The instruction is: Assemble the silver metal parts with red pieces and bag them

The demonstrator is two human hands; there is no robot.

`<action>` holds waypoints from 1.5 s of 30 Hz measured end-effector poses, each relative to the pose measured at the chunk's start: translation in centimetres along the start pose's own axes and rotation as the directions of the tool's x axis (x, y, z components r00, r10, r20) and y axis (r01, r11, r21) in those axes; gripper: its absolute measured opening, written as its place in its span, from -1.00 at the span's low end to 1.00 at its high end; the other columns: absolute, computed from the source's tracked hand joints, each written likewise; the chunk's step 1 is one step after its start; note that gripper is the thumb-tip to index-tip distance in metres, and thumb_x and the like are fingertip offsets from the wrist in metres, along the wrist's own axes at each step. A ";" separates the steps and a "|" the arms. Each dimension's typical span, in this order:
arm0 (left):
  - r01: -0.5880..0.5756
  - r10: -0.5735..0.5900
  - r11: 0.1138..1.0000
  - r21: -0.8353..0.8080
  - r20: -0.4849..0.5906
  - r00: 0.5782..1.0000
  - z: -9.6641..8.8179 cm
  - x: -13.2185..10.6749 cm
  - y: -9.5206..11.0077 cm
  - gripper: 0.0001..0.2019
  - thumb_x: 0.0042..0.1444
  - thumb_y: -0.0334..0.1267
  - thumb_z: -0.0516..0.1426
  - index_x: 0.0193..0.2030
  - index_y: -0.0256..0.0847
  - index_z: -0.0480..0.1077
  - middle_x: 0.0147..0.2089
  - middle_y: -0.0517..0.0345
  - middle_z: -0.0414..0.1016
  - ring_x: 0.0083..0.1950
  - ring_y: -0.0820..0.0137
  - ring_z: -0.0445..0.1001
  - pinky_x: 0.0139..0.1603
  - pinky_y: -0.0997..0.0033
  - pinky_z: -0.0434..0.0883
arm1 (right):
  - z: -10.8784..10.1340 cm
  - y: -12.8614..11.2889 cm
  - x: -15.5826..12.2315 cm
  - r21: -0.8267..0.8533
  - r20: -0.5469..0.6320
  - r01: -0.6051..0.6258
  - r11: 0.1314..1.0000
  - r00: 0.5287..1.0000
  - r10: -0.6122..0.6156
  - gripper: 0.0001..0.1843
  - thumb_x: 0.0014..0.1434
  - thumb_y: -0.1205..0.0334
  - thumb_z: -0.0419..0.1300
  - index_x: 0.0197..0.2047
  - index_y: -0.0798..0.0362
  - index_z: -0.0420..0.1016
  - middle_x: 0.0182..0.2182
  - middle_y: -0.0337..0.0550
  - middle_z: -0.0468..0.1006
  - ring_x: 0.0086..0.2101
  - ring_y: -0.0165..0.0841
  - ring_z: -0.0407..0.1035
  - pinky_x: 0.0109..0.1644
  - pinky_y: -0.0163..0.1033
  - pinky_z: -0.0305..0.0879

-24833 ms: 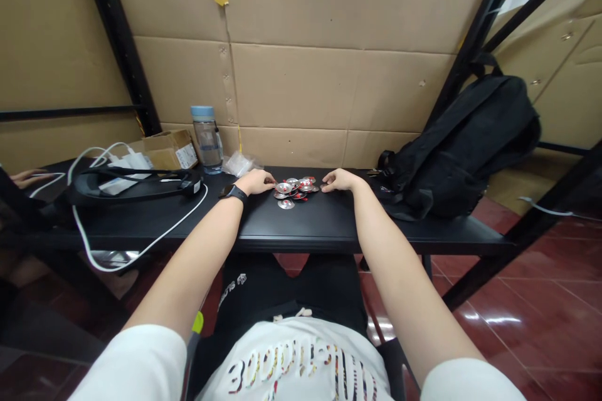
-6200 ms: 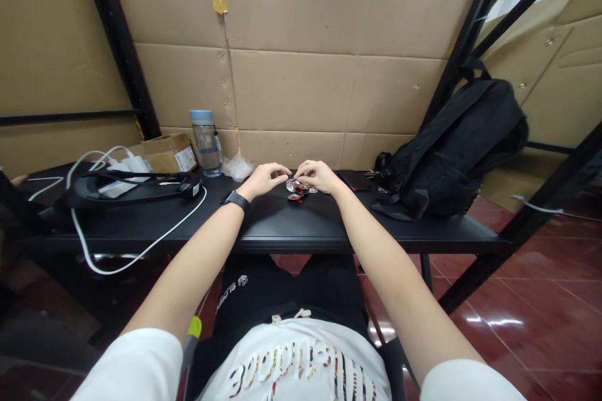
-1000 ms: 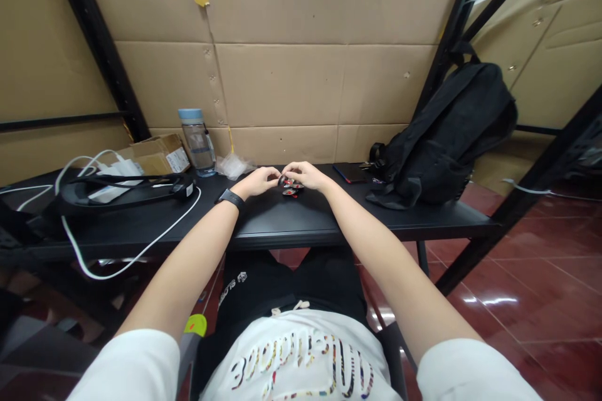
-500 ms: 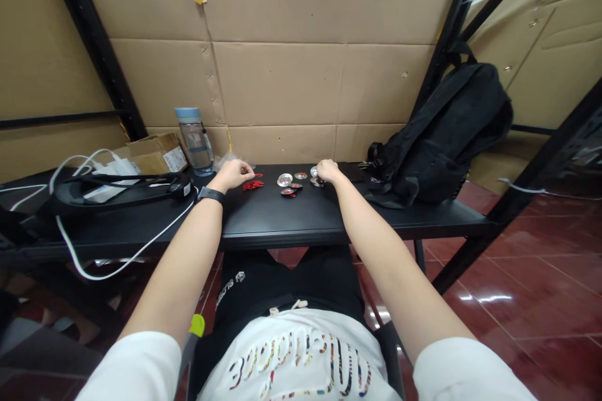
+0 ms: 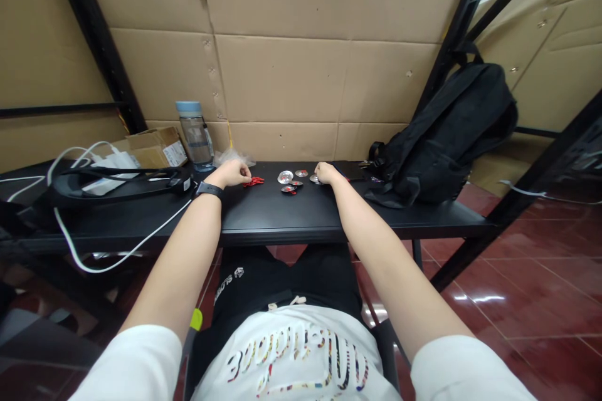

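Observation:
My left hand (image 5: 234, 173), with a dark band on the wrist, reaches to a small heap of red cords (image 5: 254, 182) on the black table (image 5: 282, 216). Its thumb and forefinger are pinched together at the heap's edge, apparently on a cord. My right hand (image 5: 325, 173) is closed at a small shiny silver disc (image 5: 314, 179), partly hidden by the fingers. Between the hands lie several similar round metal pieces: a larger dish-like disc (image 5: 285, 177), a disc with red on it (image 5: 301, 173), and a darker one with a red cord (image 5: 288, 189).
A water bottle (image 5: 195, 138), a clear plastic bag (image 5: 232, 156), a cardboard box (image 5: 162, 147) and a black headband-like device (image 5: 122, 189) with white cables stand on the left. A black backpack (image 5: 451, 131) leans at the right. Cardboard panels (image 5: 282, 81) close off the back.
My left hand has come down slightly to the red cords; the cord at its fingertips no longer shows apart from the heap. The raised disc at my right fingers is now lower or hidden.

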State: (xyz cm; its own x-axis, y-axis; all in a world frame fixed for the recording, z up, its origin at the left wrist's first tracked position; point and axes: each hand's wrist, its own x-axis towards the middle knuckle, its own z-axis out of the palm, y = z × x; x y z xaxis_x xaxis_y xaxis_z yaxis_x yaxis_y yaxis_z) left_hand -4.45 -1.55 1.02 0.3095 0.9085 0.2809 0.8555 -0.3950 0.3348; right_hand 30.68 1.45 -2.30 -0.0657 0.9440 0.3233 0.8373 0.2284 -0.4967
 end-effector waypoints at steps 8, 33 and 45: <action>-0.026 0.025 0.999 -0.028 -0.060 0.998 0.3 0.2 0.2 -0.94 -0.09 -0.22 0.30 -0.45 -0.12 0.58 -0.43 0.16 0.61 -0.38 0.33 0.50 -0.26 0.39 0.41 | -0.7 -0.3 -0.7 -0.121 0.037 -0.127 0.984 0.990 0.133 -0.85 0.04 0.50 0.37 -0.30 0.10 0.66 -0.22 0.10 0.70 -0.20 -0.21 0.60 -0.17 -0.30 0.37; -0.225 0.209 0.966 -0.129 -0.124 0.970 1.8 0.0 4.2 -0.69 0.17 -0.05 0.14 -0.17 -0.21 0.58 -0.21 0.07 0.62 -0.26 0.35 0.48 -0.19 0.38 0.38 | -1.1 -4.3 -2.3 0.182 0.031 0.511 0.840 0.851 -0.524 -0.75 0.12 0.50 0.21 -0.32 0.05 0.72 -0.32 -0.18 0.66 -0.34 -0.40 0.45 -0.16 -0.32 0.30; -0.412 0.376 0.897 -0.161 -0.215 0.901 4.7 -0.3 8.2 -0.77 0.14 -0.08 0.26 -0.25 -0.22 0.57 -0.26 0.12 0.57 -0.27 0.36 0.48 -0.15 0.37 0.40 | 1.3 -6.7 -2.8 0.427 -0.155 0.599 0.678 0.787 -0.598 -0.82 0.06 0.41 0.12 -0.41 0.08 0.56 -0.40 -0.24 0.50 -0.42 -0.44 0.34 -0.27 -0.32 0.25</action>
State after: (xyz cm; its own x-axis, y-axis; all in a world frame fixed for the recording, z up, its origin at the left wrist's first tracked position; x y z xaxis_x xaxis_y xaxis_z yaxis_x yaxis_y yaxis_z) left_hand 4.40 -4.38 -0.52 0.5113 0.6408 0.5726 0.5727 -0.7509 0.3290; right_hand 24.55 -2.43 -0.88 -0.4680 0.5694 0.6758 0.2961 0.8216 -0.4872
